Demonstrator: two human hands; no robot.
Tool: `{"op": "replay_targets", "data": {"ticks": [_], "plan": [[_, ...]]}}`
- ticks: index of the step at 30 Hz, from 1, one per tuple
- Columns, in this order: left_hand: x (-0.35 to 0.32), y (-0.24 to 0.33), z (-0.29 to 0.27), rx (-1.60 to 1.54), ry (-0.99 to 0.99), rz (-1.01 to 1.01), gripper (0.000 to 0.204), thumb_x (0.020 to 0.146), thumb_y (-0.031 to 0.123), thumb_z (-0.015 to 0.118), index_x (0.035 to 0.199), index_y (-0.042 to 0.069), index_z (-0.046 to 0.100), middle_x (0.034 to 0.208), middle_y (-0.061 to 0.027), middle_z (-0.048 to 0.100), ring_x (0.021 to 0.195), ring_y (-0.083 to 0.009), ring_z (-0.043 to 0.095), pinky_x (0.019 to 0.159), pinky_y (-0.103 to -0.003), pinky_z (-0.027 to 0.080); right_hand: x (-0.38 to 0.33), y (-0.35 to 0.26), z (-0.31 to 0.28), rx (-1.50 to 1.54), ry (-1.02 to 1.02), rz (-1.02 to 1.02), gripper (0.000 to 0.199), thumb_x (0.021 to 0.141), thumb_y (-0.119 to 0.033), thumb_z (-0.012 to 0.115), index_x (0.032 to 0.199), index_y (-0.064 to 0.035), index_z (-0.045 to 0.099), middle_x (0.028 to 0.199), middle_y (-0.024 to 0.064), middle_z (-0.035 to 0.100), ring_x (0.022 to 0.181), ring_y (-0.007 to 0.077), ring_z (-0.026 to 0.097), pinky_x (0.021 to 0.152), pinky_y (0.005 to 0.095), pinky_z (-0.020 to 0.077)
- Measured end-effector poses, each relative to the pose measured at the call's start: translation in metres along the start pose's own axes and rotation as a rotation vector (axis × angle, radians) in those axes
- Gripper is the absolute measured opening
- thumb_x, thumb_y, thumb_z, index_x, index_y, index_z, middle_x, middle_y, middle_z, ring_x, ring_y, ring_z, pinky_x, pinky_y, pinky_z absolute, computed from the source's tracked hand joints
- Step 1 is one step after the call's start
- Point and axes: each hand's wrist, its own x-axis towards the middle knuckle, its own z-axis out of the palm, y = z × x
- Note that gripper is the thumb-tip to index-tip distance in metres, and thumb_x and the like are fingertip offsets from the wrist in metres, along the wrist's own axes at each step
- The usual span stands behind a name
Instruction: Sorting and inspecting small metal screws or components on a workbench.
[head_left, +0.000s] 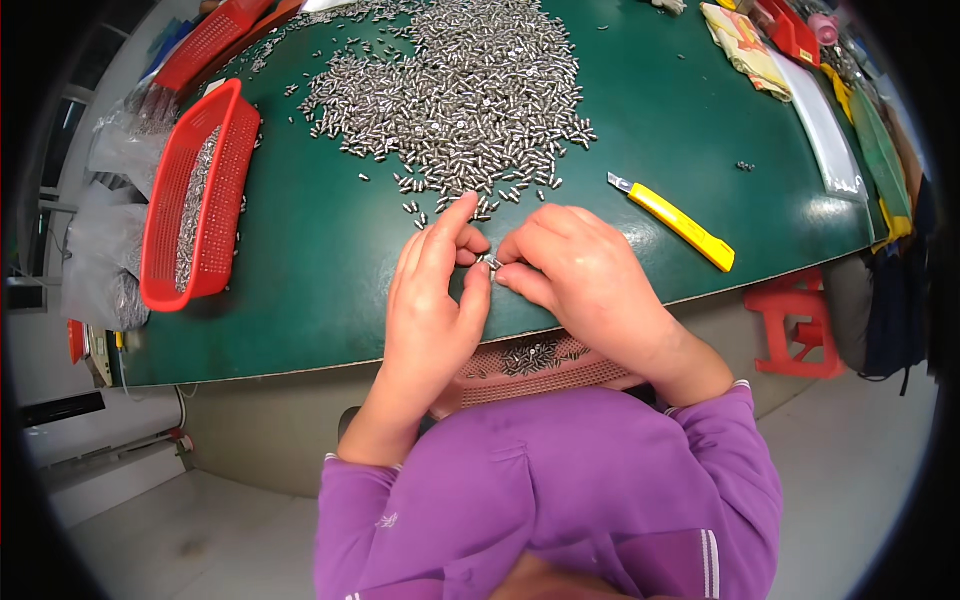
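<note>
"Metal piece (491, 263): where is it?"

"Between my hands over the green table (320, 280). My right hand (507, 262) pinches it; whether my left hand (428, 295) grips too, I cannot tell."

"Around it?"

"Metal heap (480, 100) at twelve o'clock, yellow cutter (682, 226) between two and three, red basket (230, 190) just past nine."

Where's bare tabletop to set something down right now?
Two patches of green tabletop are mostly free: between the red perforated basket and the left hand, and above the yellow utility knife, between the metal-part pile and the clear plastic sleeve, bar a small dark cluster. Crowded: the pile, and between left and right hand.
</note>
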Motion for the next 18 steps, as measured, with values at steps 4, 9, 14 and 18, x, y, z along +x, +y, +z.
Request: {"op": "replay_targets", "data": {"ticks": [4, 9, 14, 18], "plan": [[-0.002, 0.0009, -0.0004, 0.044, 0.006, 0.006, 0.061, 0.084, -0.008, 0.064, 0.143, 0.002, 0.052, 0.099, -0.0094, 0.065, 0.089, -0.0234, 0.061, 0.083, -0.037, 0.052, -0.001, -0.0015, -0.0027, 0.029, 0.001, -0.01, 0.018, 0.078, -0.008, 0.077, 0.091, -0.006, 0.065, 0.088, 0.0085, 0.063, 0.084, 0.0309, 0.062, 0.076, 0.0423, 0.0503], [-0.008, 0.0052, -0.0058, 0.091, -0.022, 0.009, 0.065, 0.084, -0.007, 0.065, 0.146, 0.001, 0.048, 0.099, -0.0096, 0.065, 0.09, -0.0236, 0.061, 0.084, -0.037, 0.051, 0.0004, -0.0037, -0.0065, 0.059, -0.028, 0.0, 0.018, 0.078, -0.005, 0.076, 0.093, -0.0055, 0.066, 0.089, 0.0097, 0.064, 0.085, 0.0318, 0.063, 0.076, 0.0426, 0.051], [-0.0099, 0.0079, -0.0084, 0.068, -0.069, -0.013, 0.069, 0.084, -0.008, 0.066, 0.149, 0.001, 0.044, 0.1, -0.0096, 0.064, 0.091, -0.0236, 0.061, 0.086, -0.038, 0.051, 0.0011, -0.0034, -0.0045, 0.094, -0.029, 0.001, 0.019, 0.078, -0.004, 0.075, 0.094, -0.0055, 0.066, 0.089, 0.0099, 0.065, 0.085, 0.0319, 0.064, 0.075, 0.0424, 0.0518], [-0.0101, 0.0083, -0.0089, 0.062, -0.057, -0.024, 0.069, 0.084, -0.009, 0.066, 0.149, 0.0, 0.044, 0.1, -0.0098, 0.065, 0.091, -0.0234, 0.062, 0.085, -0.038, 0.052, 0.0026, -0.0042, -0.0053, 0.167, -0.019, 0.051, 0.019, 0.08, -0.004, 0.074, 0.097, -0.0053, 0.066, 0.087, 0.0099, 0.065, 0.083, 0.0312, 0.065, 0.075, 0.0418, 0.0521]]}}
